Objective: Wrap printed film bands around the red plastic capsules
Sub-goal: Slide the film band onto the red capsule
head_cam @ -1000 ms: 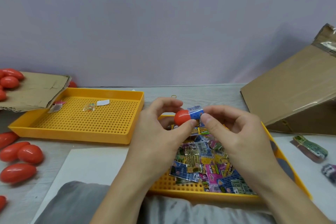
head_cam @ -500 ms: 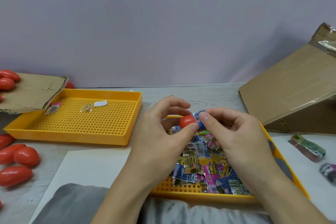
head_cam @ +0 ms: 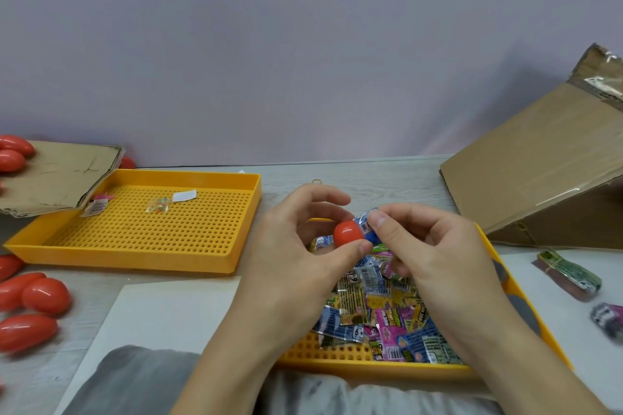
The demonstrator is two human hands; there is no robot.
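Note:
A red plastic capsule (head_cam: 348,232) is pinched between the thumb and fingers of my left hand (head_cam: 296,256), above the near yellow tray (head_cam: 526,323). A blue printed film band (head_cam: 368,228) sits on the capsule's right end, and my right hand (head_cam: 435,256) grips that band with thumb and forefinger. The tray under my hands holds a heap of loose printed film bands (head_cam: 381,310). Several bare red capsules (head_cam: 37,296) lie on the table at the far left.
A second yellow perforated tray (head_cam: 236,246) lies at the left with small scraps in it. Torn cardboard (head_cam: 57,172) carrying more red capsules (head_cam: 13,152) overlaps its back corner. A tilted cardboard box (head_cam: 539,165) stands right. Wrapped bundles (head_cam: 569,274) lie near the right edge.
Both hands have sunk slightly toward the near tray with the capsule. The band sits further onto the capsule's right end, and my right fingers cover more of it.

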